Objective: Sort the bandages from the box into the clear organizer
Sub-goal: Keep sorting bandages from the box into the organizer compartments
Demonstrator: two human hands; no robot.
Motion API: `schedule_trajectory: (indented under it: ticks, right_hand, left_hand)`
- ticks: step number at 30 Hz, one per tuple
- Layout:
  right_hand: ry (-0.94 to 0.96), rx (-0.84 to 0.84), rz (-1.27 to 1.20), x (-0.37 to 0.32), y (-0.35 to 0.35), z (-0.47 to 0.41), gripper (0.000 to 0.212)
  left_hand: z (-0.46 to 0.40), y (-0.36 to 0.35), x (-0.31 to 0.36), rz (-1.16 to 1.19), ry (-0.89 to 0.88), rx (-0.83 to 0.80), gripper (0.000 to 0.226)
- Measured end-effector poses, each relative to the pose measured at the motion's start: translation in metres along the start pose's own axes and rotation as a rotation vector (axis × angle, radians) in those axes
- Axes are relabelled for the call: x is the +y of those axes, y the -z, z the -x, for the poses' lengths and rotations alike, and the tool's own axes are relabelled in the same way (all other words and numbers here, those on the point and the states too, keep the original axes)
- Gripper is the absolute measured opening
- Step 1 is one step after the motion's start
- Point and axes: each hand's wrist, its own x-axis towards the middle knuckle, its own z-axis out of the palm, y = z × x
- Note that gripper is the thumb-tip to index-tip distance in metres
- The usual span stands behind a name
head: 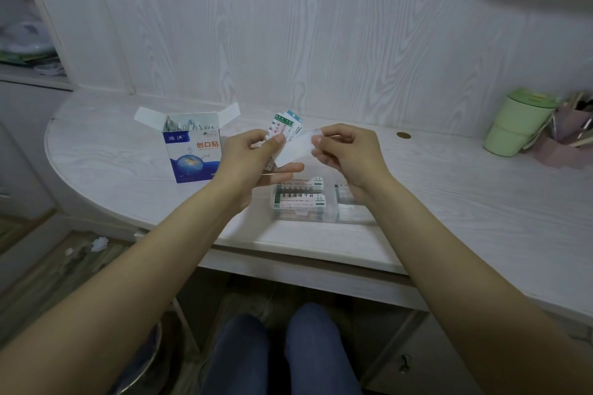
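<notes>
Box [194,151] stands open at left on the surface [449,189], flaps up, more bandages inside. L hand [256,151] just right of it, thumb & fingers pinching a fanned bunch of bandages [284,128]. R hand [345,151] pinches a single white bandage [295,149] between the two hands. Below them, clear organizer [308,205] on the surface w/ bandages stacked in it. Green cup [516,125] far right.

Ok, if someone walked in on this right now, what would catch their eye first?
Probably the two hands raised mid-desk: the left hand grips a fanned bunch of wrapped bandages, while the right hand pinches a white one between them. Next, the open blue bandage box standing to the left, and the clear organizer under the hands, already holding stacked bandages.
</notes>
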Motion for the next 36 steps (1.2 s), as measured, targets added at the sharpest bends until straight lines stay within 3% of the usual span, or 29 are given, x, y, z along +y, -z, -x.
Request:
schedule_trajectory:
  ticks: [3, 6, 16, 24, 32, 36]
  right_hand:
    - [-0.068, -0.036, -0.235, -0.001, 0.005, -0.001, 0.01]
    - [-0.07, -0.039, -0.186, 0.002, 0.009, -0.006, 0.013]
    - [0.084, -0.023, 0.718, 0.032, 0.007, -0.018, 0.012]
    - [0.219, -0.15, 1.041, 0.036, -0.001, -0.018, 0.015]
    - [0.203, -0.145, 0.992, 0.03, -0.001, -0.016, 0.006]
    - [0.165, -0.002, 0.395, 0.013, -0.007, -0.006, 0.022]
  left_hand:
    - [-0.002, 0.008, 0.001, -0.009, -0.012, 0.054, 0.01]
    - [-0.004, 0.015, -0.001, -0.021, -0.023, 0.08, 0.004]
    - [-0.011, 0.02, -0.006, -0.063, -0.063, 0.102, 0.012]
    - [-0.011, 0.02, -0.006, -0.066, -0.076, 0.094, 0.013]
    - [-0.008, 0.015, -0.003, -0.109, -0.078, 0.021, 0.009]
    - [-0.005, 0.012, -0.003, -0.116, -0.068, -0.026, 0.013]
